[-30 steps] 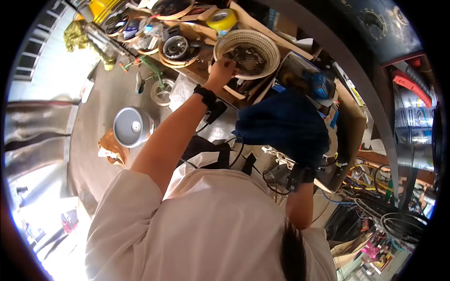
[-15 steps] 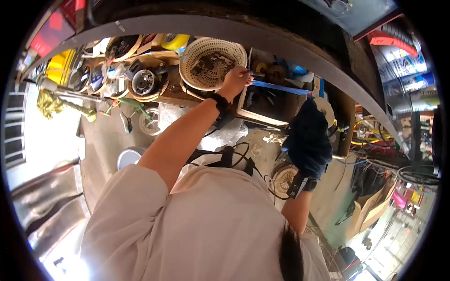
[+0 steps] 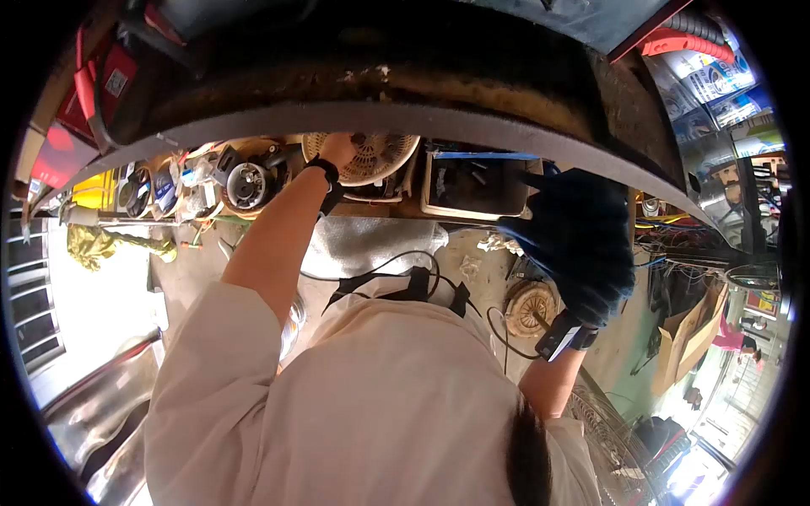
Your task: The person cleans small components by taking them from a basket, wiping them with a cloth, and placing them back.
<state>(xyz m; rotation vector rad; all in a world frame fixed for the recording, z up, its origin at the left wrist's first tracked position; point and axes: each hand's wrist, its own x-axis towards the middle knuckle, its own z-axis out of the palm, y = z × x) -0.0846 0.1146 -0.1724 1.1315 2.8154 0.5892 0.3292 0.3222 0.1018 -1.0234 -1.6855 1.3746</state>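
Observation:
My left hand (image 3: 339, 148) reaches into the round, cream woven basket (image 3: 390, 169), partly under the dark bench edge. Its fingertips are blurred and partly hidden, so what they touch does not show. Dark blue fabric (image 3: 578, 244) covers my right hand, whose fingers cannot be made out; this hand is right of a pale-rimmed bin (image 3: 472, 211). Dark small items lie in the bin, and a blue strip (image 3: 485, 155) runs along its back.
The thick, curved bench edge (image 3: 405, 115) crosses above both hands. Left of the basket stands a round metal part (image 3: 247, 185) among other containers. On the floor are a round brown wheel-like part (image 3: 531, 309), loose cables and an open cardboard box (image 3: 692, 333).
My left hand has moved from the bin's blue strip back to the basket. The view has shifted, and the bench edge now hides more of the basket. The fabric-covered right hand is higher.

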